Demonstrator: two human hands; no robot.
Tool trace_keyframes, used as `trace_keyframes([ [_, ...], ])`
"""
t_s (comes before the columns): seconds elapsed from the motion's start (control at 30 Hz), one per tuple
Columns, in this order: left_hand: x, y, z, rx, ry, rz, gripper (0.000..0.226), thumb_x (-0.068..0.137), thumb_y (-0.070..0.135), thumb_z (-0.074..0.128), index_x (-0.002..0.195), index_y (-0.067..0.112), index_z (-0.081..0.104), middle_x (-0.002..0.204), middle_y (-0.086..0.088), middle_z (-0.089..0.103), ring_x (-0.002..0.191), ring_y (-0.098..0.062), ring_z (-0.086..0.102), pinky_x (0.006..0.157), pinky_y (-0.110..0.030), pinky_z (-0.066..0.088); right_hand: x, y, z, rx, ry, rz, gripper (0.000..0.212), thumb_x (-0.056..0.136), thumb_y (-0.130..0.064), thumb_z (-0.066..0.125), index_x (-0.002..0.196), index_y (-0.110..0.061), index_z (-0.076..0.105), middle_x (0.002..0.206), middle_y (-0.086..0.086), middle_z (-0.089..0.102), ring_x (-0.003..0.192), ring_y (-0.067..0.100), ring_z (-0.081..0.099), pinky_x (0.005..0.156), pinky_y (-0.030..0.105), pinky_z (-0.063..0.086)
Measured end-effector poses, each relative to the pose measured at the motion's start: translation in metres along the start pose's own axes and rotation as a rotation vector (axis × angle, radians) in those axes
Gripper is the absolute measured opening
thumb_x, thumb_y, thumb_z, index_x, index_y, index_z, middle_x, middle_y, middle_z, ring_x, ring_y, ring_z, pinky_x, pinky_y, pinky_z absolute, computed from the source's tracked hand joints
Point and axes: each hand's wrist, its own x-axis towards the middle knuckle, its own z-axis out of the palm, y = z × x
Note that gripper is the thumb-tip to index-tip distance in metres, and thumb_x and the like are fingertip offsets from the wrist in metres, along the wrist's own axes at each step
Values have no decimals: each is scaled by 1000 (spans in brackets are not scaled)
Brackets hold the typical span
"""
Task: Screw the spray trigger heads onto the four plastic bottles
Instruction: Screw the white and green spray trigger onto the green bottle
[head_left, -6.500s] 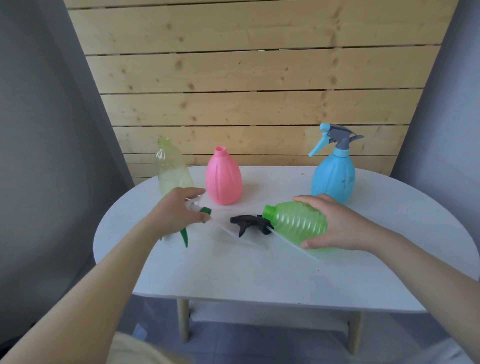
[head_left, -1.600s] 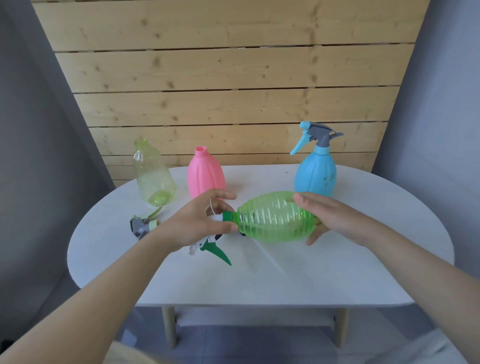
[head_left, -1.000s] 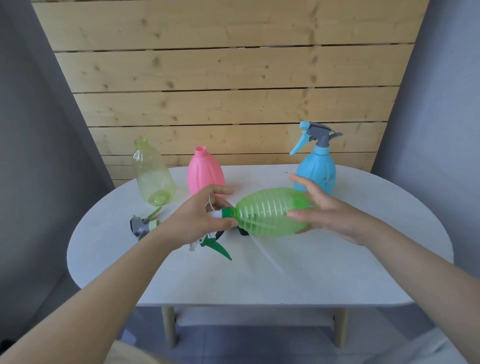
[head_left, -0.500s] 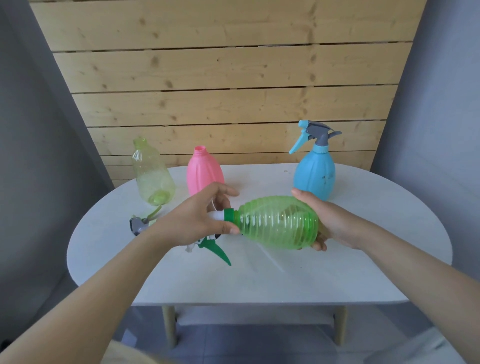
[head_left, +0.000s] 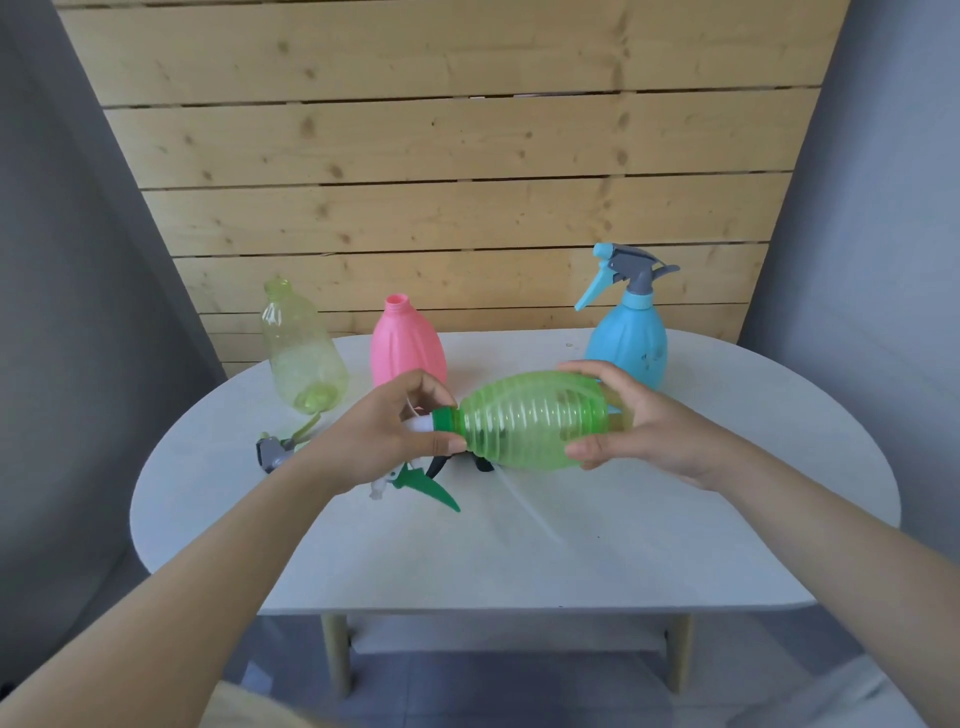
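Four bottles show over a white oval table (head_left: 675, 545). Three stand upright near its far edge: a yellow bottle (head_left: 301, 353) at the left with an open neck, a pink bottle (head_left: 408, 345) just right of it, also open at the neck, and a blue bottle (head_left: 631, 340) at the right with a blue and grey trigger head already on it. The fourth, a ribbed green bottle (head_left: 530, 426), is held on its side above the middle of the table, its neck pointing left.

The left hand (head_left: 374, 436) is closed around a green and white trigger head (head_left: 415, 470) at that neck; thumb and fingers pinch the green collar where it meets the bottle, and the green lever juts down and to the right below the hand. How far the collar is threaded on cannot be told. The right hand (head_left: 639, 421) cups the bottle's base, thumb on the near side, fingers curled over the top.

On the table lie two loose heads: a grey head (head_left: 272, 452) with a pale yellow-green tube, just in front of the yellow bottle, and a black head (head_left: 457, 462), mostly hidden under the green bottle and the left hand. A wooden plank wall (head_left: 467, 156) stands behind the table
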Motion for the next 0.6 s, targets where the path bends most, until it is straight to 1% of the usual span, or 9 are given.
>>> trace_keyframes([
  [0.07,-1,0,1,22,-4,-2,33,69,21,81,91,25,56,93,2,53,88,-20,49,82,-33,41,1,-1,-1,-20,9,27,68,59,-45,76,122,-31,54,111,1,63,85,19,68,61,30,56],
  [0.13,-3,0,3,30,-8,3,35,68,21,82,90,26,57,91,4,53,84,-14,48,77,-26,39,2,0,-1,-74,7,92,80,59,-65,63,124,-20,54,94,-1,67,70,22,68,48,26,48],
  [0.23,-5,1,7,59,-27,14,34,67,21,83,89,28,57,89,6,53,80,-12,48,69,-19,39,4,5,1,-116,-38,199,91,59,-79,46,124,-15,52,91,-1,66,66,27,69,50,28,50],
  [0.3,-4,0,6,60,-19,11,33,68,21,82,88,27,57,88,5,53,81,-13,48,71,-22,39,4,6,5,-43,-45,185,90,59,-79,50,129,-22,49,115,5,66,86,29,70,68,37,57],
  [0.33,-3,0,5,56,-7,3,32,69,22,82,88,27,56,88,5,53,80,-14,48,71,-22,39,3,6,6,-6,-25,146,87,59,-74,59,133,-31,45,131,0,56,102,27,66,78,37,57],
  [0.4,-1,1,2,38,5,-7,31,69,22,81,87,26,56,87,5,53,80,-15,48,73,-26,39,1,4,5,-23,9,21,81,60,-55,78,131,-47,40,139,-16,39,122,13,50,80,21,54],
  [0.47,0,1,1,37,13,-16,32,69,23,81,86,27,55,86,6,52,77,-15,48,68,-24,40,2,2,3,-38,12,-50,75,61,-37,84,124,-48,46,131,-13,45,111,10,57,72,20,54],
  [0.5,0,2,2,51,15,-20,33,68,24,82,86,29,55,86,6,52,74,-13,48,63,-21,40,2,2,3,-25,16,-40,70,60,-38,84,121,-46,50,125,-8,51,100,12,63,67,24,55],
  [0.6,-1,2,3,65,10,6,35,65,25,84,83,33,55,86,4,53,75,-13,48,65,-23,40,5,2,5,-28,37,67,66,59,-67,69,113,-31,57,98,-1,65,75,23,67,48,29,48],
])
